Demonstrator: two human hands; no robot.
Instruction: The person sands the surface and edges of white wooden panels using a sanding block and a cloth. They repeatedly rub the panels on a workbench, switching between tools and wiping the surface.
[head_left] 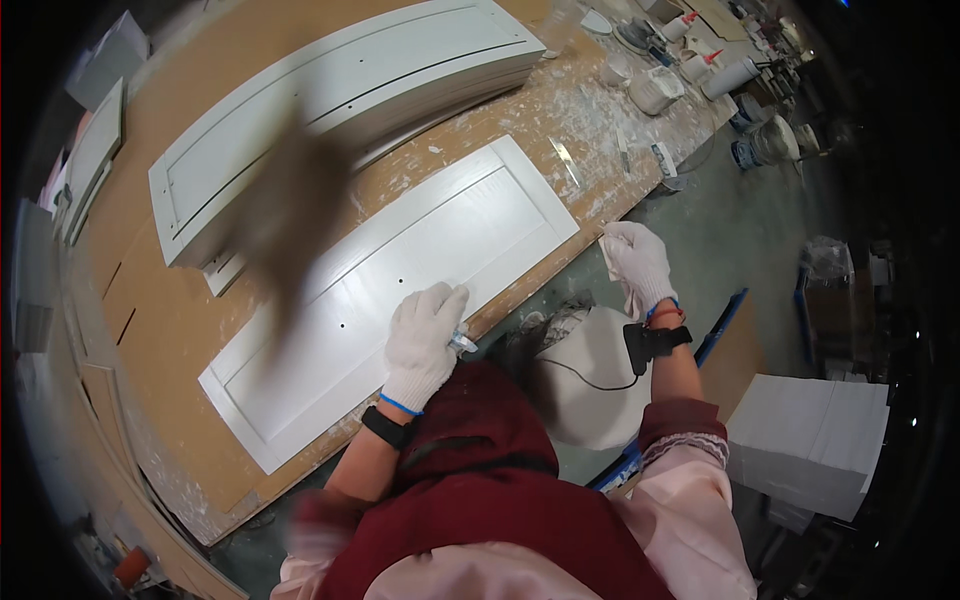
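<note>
A white framed panel (390,300) with small dark holes lies flat along the near edge of the workbench. My left hand (425,335), in a white knit glove, is over the panel's near edge with its fingers curled. From under that palm sticks out a small white-and-blue object (463,342), whose kind I cannot make out. Off the panel's right end, just beyond the bench edge, my gloved right hand (640,262) is closed on a thin beige cloth-like piece (613,262). Its fingertips are partly hidden by the glove's angle.
A stack of white panels (360,70) stands farther back on the paint-smeared bench (120,280). Bottles and tubs, including a white tub (656,90), crowd the far right, near a metal scraper blade (565,162). A blurred brown shape (300,190) covers part of the view. White boards (810,440) are stacked at right.
</note>
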